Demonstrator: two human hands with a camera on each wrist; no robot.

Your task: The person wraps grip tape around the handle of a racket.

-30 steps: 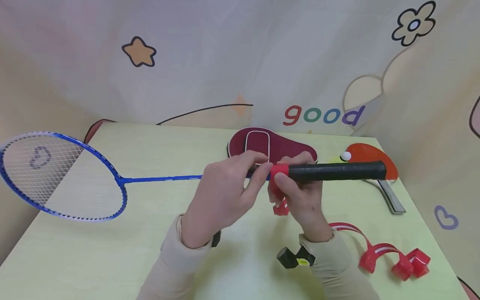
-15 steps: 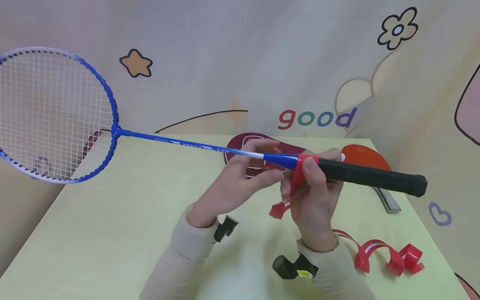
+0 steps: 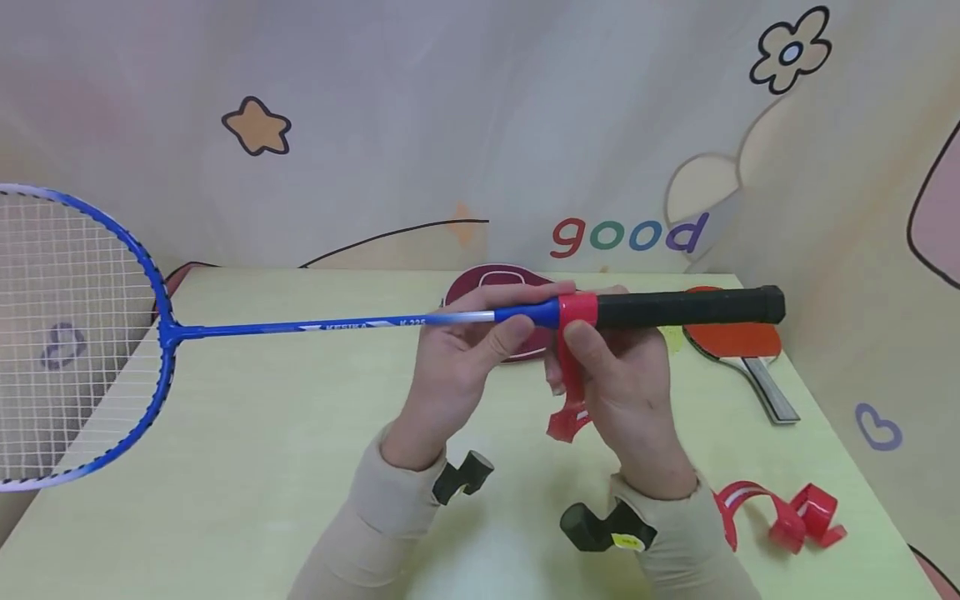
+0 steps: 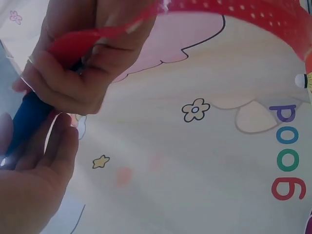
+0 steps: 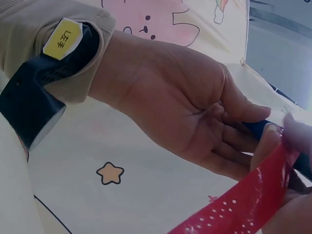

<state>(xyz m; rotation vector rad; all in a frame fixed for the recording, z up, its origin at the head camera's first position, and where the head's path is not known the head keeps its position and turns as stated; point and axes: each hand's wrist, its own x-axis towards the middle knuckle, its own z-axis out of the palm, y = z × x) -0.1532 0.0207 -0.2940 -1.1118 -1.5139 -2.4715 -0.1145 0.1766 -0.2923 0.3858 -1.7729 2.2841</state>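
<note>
Stretching below the racket [image 3: 322, 326], a table [image 3: 255, 467] is seen; by the left hand [image 3: 453, 362], thumb opposing fingers, the racket's blue cone [image 3: 538, 312] is pinched; by the curled right hand [image 3: 637, 383], red tape [image 3: 577, 309] is gripped around the racket.

Racket shaft [image 3: 330, 326]: "K-225" legible; preceding brand blurred, apparently "KESIKA". Backdrop [image 3: 390, 150]: "good" in multicoloured letters. Yellow label [image 5: 63, 38] on wrist mount [image 5: 31, 97]: marked, characters uncertain.

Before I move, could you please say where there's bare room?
The pale green tabletop is bare left of the left hand, below the blue racket shaft; curled red tape and an orange paddle crowd its right side.
</note>
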